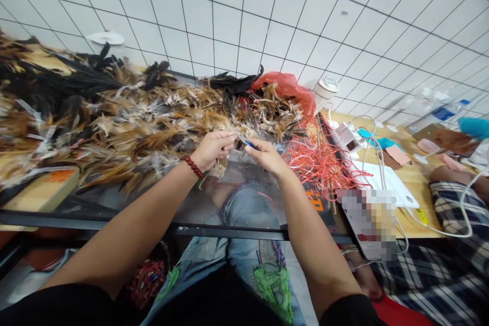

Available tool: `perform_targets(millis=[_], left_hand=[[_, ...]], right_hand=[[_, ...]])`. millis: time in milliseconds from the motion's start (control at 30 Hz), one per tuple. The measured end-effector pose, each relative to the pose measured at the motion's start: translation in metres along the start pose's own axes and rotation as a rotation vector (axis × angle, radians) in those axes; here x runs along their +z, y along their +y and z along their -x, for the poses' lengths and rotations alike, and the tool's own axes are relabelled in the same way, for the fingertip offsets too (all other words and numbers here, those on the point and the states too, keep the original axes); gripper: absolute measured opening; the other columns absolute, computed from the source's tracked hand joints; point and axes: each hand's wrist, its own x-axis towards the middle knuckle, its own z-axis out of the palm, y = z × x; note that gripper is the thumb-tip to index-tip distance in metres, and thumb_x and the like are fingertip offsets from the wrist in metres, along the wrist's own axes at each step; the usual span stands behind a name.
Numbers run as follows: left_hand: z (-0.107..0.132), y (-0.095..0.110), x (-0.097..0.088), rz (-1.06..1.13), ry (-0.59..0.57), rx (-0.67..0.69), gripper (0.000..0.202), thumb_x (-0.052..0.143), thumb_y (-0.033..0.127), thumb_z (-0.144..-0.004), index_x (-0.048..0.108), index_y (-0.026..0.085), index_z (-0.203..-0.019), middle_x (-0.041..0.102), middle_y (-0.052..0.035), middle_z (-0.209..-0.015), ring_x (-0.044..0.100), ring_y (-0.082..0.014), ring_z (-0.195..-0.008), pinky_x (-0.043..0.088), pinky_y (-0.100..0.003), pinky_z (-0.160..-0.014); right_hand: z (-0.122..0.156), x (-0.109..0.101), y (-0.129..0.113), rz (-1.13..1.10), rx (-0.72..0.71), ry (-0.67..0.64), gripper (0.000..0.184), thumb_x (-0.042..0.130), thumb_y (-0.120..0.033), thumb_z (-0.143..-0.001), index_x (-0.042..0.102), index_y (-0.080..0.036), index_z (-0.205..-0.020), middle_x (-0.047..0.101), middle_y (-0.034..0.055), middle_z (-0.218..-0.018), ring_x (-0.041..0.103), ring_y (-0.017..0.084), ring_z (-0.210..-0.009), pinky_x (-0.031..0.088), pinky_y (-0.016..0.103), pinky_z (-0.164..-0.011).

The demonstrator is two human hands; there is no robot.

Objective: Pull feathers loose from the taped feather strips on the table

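Note:
My left hand (214, 148), with a red bead bracelet (193, 166) on the wrist, is closed on a small bunch of brown feathers (220, 167) at the near edge of the feather pile. My right hand (265, 155) grips a small blue-handled tool (249, 143) whose thin metal tip points toward the left hand's fingers. Both hands meet above a glass tabletop (244, 209). A wide heap of brown, black and white feathers (126, 117) lies just behind them.
A tangle of red plastic strips (324, 163) and a red plastic bag (290, 89) lie to the right. Further right are a white power strip with cables (349, 135), a white cup (324, 92), a wooden table (414, 178) and another person's plaid sleeve (454, 204).

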Motion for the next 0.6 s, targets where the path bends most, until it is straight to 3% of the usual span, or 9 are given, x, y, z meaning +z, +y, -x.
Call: perform_targets(millis=[333,600], left_hand=[[-0.0002,-0.0021,0.0,-0.063,-0.019,-0.015,0.025,0.075,0.031,-0.064,0.057,0.014,-0.065,0.039,0.0043,-0.049,0.023,-0.0013,-0.038,0.009,-0.017,-0.038],[-0.0035,-0.0084,-0.0015,-0.098,0.001,-0.023,0.024,0.075,0.032,-0.064,0.064,0.012,-0.071,0.039,0.0041,-0.049,0.023,-0.002,-0.039,0.008,-0.018,-0.039]], right_hand=[[0.0046,0.0047,-0.0081,-0.303,0.114,-0.055,0.035,0.062,-0.042,-0.076,0.062,-0.015,-0.098,0.028,-0.0088,-0.056,0.019,0.005,-0.045,0.014,0.02,-0.045],[0.0023,0.0052,-0.0037,-0.363,0.19,-0.074,0.04,0.065,-0.045,-0.076,0.061,-0.014,-0.1,0.027,-0.0101,-0.053,0.015,0.003,-0.041,0.007,0.02,-0.042]])
